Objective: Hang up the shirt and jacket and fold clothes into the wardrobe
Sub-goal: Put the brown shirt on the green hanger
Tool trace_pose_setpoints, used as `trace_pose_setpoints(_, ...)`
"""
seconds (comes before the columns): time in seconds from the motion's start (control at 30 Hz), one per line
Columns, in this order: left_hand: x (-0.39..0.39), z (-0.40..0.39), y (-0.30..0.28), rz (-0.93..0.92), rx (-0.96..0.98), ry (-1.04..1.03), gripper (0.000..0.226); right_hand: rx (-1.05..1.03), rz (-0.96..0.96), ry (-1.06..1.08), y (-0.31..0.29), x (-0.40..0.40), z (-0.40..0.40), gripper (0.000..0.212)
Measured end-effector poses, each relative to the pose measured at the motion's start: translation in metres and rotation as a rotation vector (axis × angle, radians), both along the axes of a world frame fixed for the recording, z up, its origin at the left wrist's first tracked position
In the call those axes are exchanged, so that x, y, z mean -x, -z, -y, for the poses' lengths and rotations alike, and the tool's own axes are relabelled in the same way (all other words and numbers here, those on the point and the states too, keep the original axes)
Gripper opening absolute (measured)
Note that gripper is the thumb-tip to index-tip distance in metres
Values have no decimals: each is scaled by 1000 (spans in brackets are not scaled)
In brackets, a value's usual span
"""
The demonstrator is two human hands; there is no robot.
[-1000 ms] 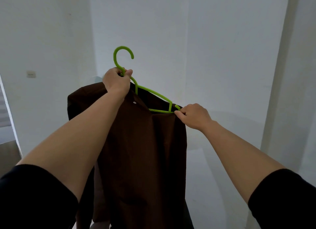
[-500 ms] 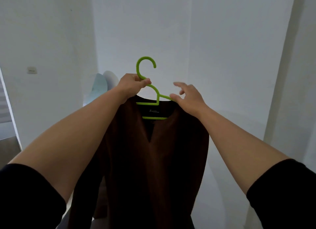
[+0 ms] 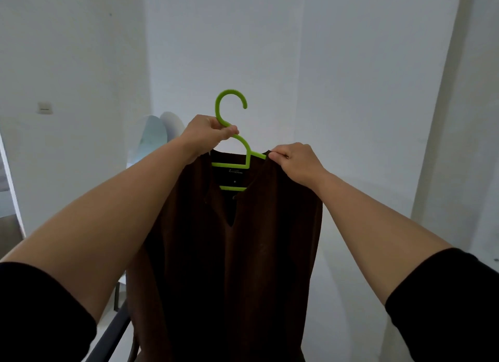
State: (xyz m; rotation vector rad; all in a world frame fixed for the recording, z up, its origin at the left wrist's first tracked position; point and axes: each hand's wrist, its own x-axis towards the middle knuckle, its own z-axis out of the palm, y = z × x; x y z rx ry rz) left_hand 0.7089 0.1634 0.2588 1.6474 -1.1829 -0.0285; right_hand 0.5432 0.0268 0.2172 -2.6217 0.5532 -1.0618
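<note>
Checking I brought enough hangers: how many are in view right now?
1. The green hanger is held up in front of the white wall, inside the brown shirt; the left hand grips its neck. Others may lie outside the view.

From my feed the room is lit softly and evenly, a cool diffuse light with no glare on the plain white walls (image 3: 351, 64). The dark brown cloth garment (image 3: 229, 267) reads nearly black in its lower folds, detail lost there. The bright lime-green plastic hanger (image 3: 232, 140) is crisp. I see wide-angle bending of the wall edges at the right, and slight softness at the frame borders.
</note>
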Motion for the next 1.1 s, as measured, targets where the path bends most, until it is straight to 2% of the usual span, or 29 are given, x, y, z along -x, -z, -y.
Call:
trace_pose_setpoints(0.17,10,5,3,21,26,18,20,16,48,-20,-12,-17,-24,29)
trace_pose_setpoints(0.33,0,-5,0,2,133,39,26,77,-5,7,-13,-7,-23,26)
trace_pose_setpoints(0.43,-6,-10,6,222,21,49,29,95,65,68,-16,-4,-23,25)
trace_pose_setpoints(0.53,-18,-13,19,469,-148,-38,21,102,112,142,-19,7,-20,24)
trace_pose_setpoints(0.6,-23,-12,29,519,-137,-58,22,108,116,194,-18,16,-18,24)
trace_pose_setpoints(0.73,-16,-1,35,492,-39,-42,17,115,164,270,-12,33,-20,23)
trace_pose_setpoints(0.77,-12,3,34,486,-25,-31,17,172,183,313,-10,39,-23,29)
trace_pose_setpoints(0.83,-1,15,29,489,-7,2,17,422,153,443,-3,51,-29,53)
trace_pose_setpoints(0.9,14,27,22,516,5,41,19,616,-6,524,4,62,-36,80)
trace_pose_setpoints(1.0,43,45,13,562,23,107,17,636,-218,648,13,79,-38,102)
trace_pose_setpoints(1.1,74,56,6,585,35,171,15,620,-224,795,15,108,-36,102)
